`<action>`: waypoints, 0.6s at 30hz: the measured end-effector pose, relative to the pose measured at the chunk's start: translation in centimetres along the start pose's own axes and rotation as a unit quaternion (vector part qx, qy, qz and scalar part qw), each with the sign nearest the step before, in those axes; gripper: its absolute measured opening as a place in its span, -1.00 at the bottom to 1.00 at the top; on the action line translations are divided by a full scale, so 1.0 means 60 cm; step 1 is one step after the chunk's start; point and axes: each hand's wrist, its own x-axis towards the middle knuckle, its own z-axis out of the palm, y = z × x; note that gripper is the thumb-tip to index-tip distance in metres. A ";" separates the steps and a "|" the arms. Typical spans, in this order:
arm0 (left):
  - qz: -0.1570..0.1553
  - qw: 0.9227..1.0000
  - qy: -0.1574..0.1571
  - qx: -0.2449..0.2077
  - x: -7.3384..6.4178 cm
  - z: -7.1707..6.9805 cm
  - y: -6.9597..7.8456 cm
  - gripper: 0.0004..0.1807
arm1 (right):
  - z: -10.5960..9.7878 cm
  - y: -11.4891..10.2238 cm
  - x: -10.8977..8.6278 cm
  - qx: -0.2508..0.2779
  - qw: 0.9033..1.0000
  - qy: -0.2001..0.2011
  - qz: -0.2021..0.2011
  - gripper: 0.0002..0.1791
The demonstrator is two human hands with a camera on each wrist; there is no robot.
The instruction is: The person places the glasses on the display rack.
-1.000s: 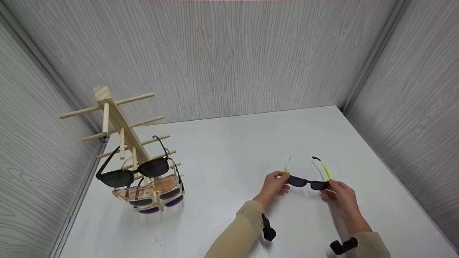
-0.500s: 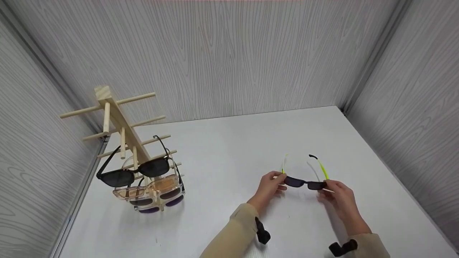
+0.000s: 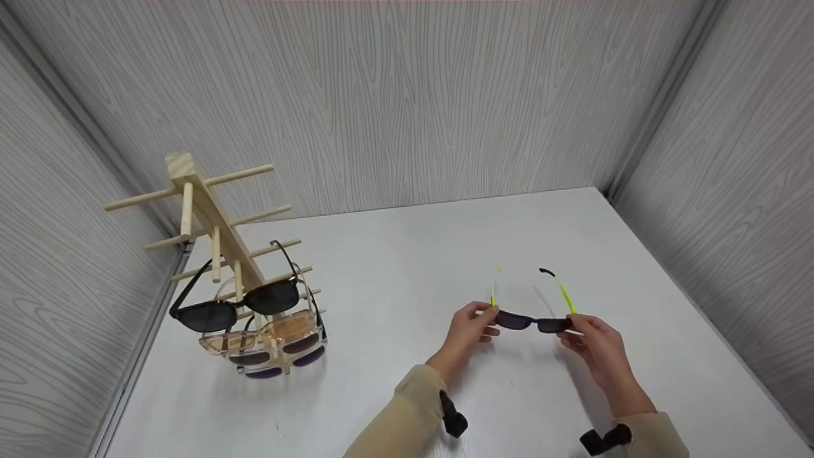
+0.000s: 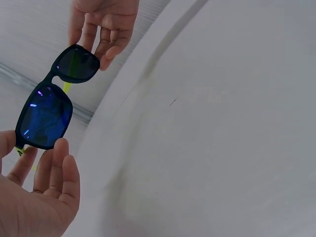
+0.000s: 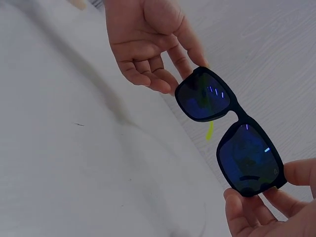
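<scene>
A pair of sunglasses (image 3: 514, 320) with a black frame, dark bluish lenses and yellow-green temples is held between both hands above the white table. My left hand (image 3: 469, 331) pinches its left corner near the hinge, and my right hand (image 3: 601, 350) pinches the right corner. The temples are unfolded and point away from me. In the left wrist view the blue-tinted lens (image 4: 45, 116) faces the camera, with the left thumb and fingers at the frame's outer end. The right wrist view has the right fingers (image 5: 291, 197) gripping the near corner of the frame.
At the left stands a wooden display rack (image 3: 216, 216) with pegs. Black sunglasses (image 3: 270, 298), an orange-tinted pair (image 3: 289, 326) and further pairs hang on its lower pegs. Grey wood-grain panels (image 3: 394, 108) surround the white table (image 3: 381, 267).
Both hands have shifted a little to the left and slightly away from me, carrying the sunglasses with them. The rack and its glasses have stayed in place.
</scene>
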 end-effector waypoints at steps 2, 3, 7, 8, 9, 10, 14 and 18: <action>0.004 1.000 0.000 -0.005 -0.004 -0.003 0.002 -0.75 | 0.003 -0.002 -0.001 -0.001 1.000 -0.004 -0.002 -0.67; 0.007 1.000 0.000 -0.006 -0.007 -0.004 0.004 -0.75 | 0.004 -0.003 -0.002 0.000 1.000 -0.006 -0.005 -0.69; 0.015 1.000 0.001 -0.006 -0.016 -0.012 0.009 -0.73 | 0.012 -0.005 -0.005 0.004 1.000 -0.014 -0.017 -0.66; 0.017 1.000 0.001 -0.006 -0.019 -0.015 0.011 -0.73 | 0.014 -0.006 -0.006 0.005 1.000 -0.017 -0.022 -0.68; 0.021 1.000 0.001 -0.005 -0.021 -0.018 0.013 -0.72 | 0.016 -0.006 -0.007 0.006 0.999 -0.020 -0.027 -0.67; 0.024 1.000 0.001 -0.005 -0.024 -0.021 0.015 -0.72 | 0.019 -0.007 -0.007 0.005 0.999 -0.024 -0.031 -0.68; 0.040 0.999 0.001 -0.008 -0.033 -0.033 0.022 -0.70 | 0.029 -0.010 -0.009 0.002 0.998 -0.036 -0.042 -0.73; 0.049 0.999 0.004 -0.009 -0.041 -0.045 0.028 -0.69 | 0.041 -0.012 -0.013 -0.005 0.998 -0.044 -0.043 -0.75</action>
